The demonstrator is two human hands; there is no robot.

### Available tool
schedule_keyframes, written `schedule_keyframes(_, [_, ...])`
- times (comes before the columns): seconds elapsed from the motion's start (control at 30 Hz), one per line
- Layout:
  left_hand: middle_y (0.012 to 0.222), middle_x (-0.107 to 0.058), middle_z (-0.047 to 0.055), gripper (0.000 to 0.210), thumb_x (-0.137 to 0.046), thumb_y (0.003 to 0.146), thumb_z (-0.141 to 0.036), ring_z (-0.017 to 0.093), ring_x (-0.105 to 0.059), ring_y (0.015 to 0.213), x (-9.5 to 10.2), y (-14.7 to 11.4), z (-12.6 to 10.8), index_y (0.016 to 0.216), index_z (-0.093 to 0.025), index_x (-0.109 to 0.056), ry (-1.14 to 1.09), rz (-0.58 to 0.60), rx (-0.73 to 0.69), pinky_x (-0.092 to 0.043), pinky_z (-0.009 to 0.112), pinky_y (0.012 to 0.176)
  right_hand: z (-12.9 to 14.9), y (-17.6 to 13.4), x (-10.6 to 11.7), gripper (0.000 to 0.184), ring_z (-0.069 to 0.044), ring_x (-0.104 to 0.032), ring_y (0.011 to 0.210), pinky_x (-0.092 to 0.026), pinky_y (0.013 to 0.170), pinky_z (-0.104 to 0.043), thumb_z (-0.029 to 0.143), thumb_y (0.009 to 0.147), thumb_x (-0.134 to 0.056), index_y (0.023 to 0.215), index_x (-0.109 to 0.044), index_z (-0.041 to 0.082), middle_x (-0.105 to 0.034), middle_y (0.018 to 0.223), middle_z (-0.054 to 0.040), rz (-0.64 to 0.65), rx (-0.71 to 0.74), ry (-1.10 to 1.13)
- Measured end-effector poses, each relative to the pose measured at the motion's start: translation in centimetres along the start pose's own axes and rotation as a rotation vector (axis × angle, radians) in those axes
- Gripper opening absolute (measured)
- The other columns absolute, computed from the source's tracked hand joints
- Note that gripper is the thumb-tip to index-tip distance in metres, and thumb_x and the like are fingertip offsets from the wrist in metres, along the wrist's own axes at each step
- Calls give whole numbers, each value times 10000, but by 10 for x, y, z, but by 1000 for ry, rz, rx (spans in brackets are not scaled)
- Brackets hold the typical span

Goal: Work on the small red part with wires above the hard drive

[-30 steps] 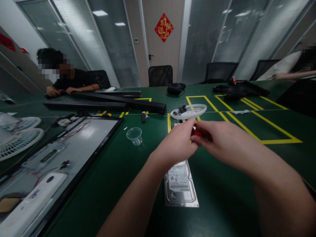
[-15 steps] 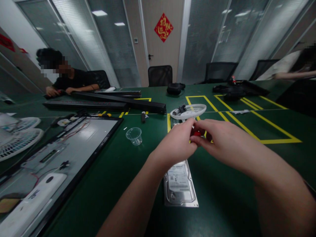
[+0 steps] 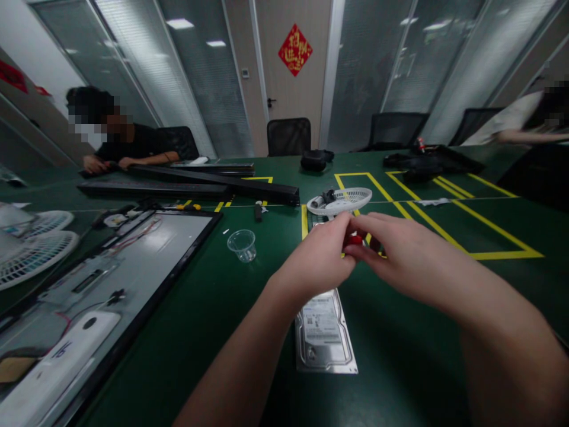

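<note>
My left hand [image 3: 322, 258] and my right hand [image 3: 395, 249] meet above the table, fingertips close together. A small red object [image 3: 354, 239] shows between them, pinched by the thumb and fingers of my right hand; its kind is too covered to make out. My left hand curls in against it, with most of its fingers hidden behind. Below and nearer to me, a silver hard drive [image 3: 324, 341] with a white label lies flat on the table, its far part covered by my left hand.
A clear plastic cup [image 3: 242, 244] stands left of my hands. Beyond them a white basket [image 3: 361, 201] holds dark parts. At left lie an opened flat panel [image 3: 146, 261] and long black bars [image 3: 267, 188]. One person [image 3: 142, 142] works at the far left, another sits far right.
The red object and the right fingers around it have shifted very slightly. My arms and everything on the table look the same.
</note>
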State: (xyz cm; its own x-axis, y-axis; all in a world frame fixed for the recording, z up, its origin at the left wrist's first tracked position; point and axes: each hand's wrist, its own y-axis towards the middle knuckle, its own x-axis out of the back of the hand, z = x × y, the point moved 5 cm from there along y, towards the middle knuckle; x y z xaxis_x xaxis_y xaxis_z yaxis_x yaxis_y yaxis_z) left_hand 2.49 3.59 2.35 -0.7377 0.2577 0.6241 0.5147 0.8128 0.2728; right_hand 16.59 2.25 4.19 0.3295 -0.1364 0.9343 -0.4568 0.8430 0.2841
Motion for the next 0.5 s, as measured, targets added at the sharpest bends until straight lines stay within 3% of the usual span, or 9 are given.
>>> schedule_keyframes(0.13, [1189,-766,112,349,-631,886,-59,290,-734,1115,1,-1,-2,1199,-214,-613,-21,-18,-2,-612,432,965,1,0,-1,335,-272,-717,977,-486,804,-380,55,955,-556,1182,-727,231,-758,1179,-96,-2,61,35])
schedule_keyframes(0.27, [1197,-762,118,293,-670,849,-86,305,-726,1106,0,0,-2,1106,-208,-603,42,-7,-12,-605,444,960,-3,3,-4,171,-282,-721,880,-477,730,-379,233,1023,-636,1155,-745,224,-791,1074,-99,27,-28,-18])
schedule_keyframes(0.37, [1164,-761,119,252,-645,838,-70,302,-723,1076,0,1,-1,1041,-207,-586,79,0,-6,-597,450,953,-3,3,-4,215,-282,-712,788,-460,681,-384,390,1036,-689,1142,-756,216,-797,967,-95,17,-94,-78])
schedule_keyframes(0.43, [1150,-764,112,268,-625,838,-50,294,-727,1064,0,0,0,1053,-207,-589,70,-7,1,-594,446,954,-1,2,-3,218,-280,-714,815,-467,694,-386,373,1028,-702,1171,-753,217,-799,1017,-98,-3,-65,-69])
schedule_keyframes(0.5, [1149,-770,105,301,-628,852,-49,290,-734,1069,1,0,1,1107,-208,-601,39,-14,5,-596,439,953,3,1,-1,201,-274,-721,913,-489,745,-382,244,1022,-661,1205,-742,224,-790,1141,-101,-19,16,-7])
